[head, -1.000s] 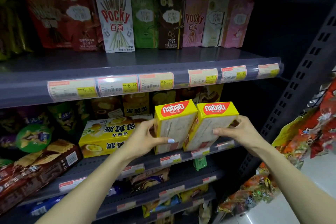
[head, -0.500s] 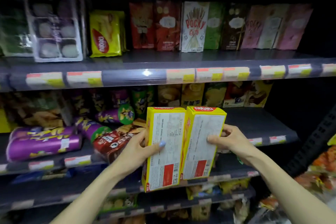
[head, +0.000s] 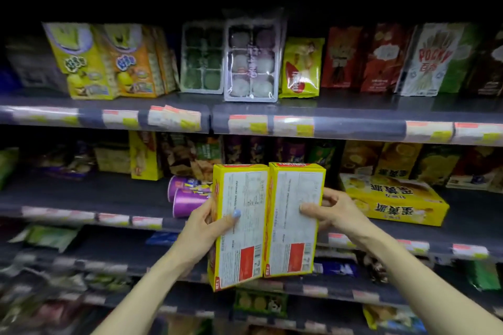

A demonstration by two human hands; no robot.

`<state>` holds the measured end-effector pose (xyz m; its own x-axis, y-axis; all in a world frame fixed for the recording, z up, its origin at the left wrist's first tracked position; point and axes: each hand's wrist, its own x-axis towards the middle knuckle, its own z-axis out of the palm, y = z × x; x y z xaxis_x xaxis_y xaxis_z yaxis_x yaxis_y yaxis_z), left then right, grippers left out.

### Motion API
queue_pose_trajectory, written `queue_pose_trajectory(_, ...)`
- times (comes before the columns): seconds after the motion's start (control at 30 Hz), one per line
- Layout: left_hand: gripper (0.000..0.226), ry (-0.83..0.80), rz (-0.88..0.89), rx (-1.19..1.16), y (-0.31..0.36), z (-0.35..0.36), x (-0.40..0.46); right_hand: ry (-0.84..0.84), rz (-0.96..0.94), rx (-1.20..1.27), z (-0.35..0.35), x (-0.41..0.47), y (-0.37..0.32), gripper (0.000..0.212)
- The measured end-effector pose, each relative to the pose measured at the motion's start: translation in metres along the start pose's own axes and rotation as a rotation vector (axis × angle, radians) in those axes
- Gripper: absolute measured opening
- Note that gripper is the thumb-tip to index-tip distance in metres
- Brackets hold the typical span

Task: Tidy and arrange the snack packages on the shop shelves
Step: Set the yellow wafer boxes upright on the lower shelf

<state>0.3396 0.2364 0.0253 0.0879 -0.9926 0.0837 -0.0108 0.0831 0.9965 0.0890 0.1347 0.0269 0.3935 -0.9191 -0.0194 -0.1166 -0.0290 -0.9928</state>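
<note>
Yellow cardboard: two wafer boxes are held upright, side by side and touching, in front of the shelves, their white printed backs turned to the camera. The left box [head: 239, 226] is gripped by the left hand [head: 209, 228], thumb laid across its back face, remaining fingers hidden behind the box. The right box [head: 294, 219] is gripped by the right hand [head: 336, 212], thumb pressed on the back face, fingers curled round its right edge. Both boxes are seen level with the middle shelf [head: 81, 193], tilted slightly, tops toward the shelf above.

Just behind the left hand, purple tubes [head: 187, 194] are lying on their sides on that shelf. To the right, a flat yellow cake box [head: 392, 198] is lying on the same shelf. On the upper shelf [head: 353, 106], clear mochi trays [head: 251, 60], a yellow-green snack bag [head: 300, 68] and a Pocky box [head: 430, 60] are stood upright. Price labels are blurred and cannot be read.
</note>
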Motion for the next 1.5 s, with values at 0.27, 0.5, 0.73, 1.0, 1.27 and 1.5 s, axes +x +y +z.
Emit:
queue_pose_trajectory(0.27,0.028,0.139,0.026,0.039,0.013,-0.086,-0.006,-0.141,-0.032,-0.034,0.089,0.056,-0.024,0.028)
queue_pose_trajectory(0.5,0.07,0.187,0.065,0.053,0.011,-0.191,-0.005,-0.144,-0.076,-0.07,0.186,0.096,-0.039,0.032)
queue_pose_trajectory(0.73,0.026,0.208,0.081,0.151,0.002,-0.308,0.024,0.011,-0.07,-0.032,0.298,0.136,-0.041,0.045)
queue_pose_trajectory(1.0,0.027,0.437,0.219,0.403,-0.018,-0.353,0.065,0.426,-0.075,-0.201,0.38,0.171,-0.05,0.036)
queue_pose_trajectory(1.27,0.044,0.563,0.174,0.4,-0.046,-0.344,0.094,0.501,-0.018,-0.364,0.398,0.196,-0.033,0.045)
queue_pose_trajectory(1.5,0.057,0.085,0.029,0.141,-0.063,-0.356,0.112,0.459,-0.046,-0.364,0.401,0.206,-0.027,0.036)
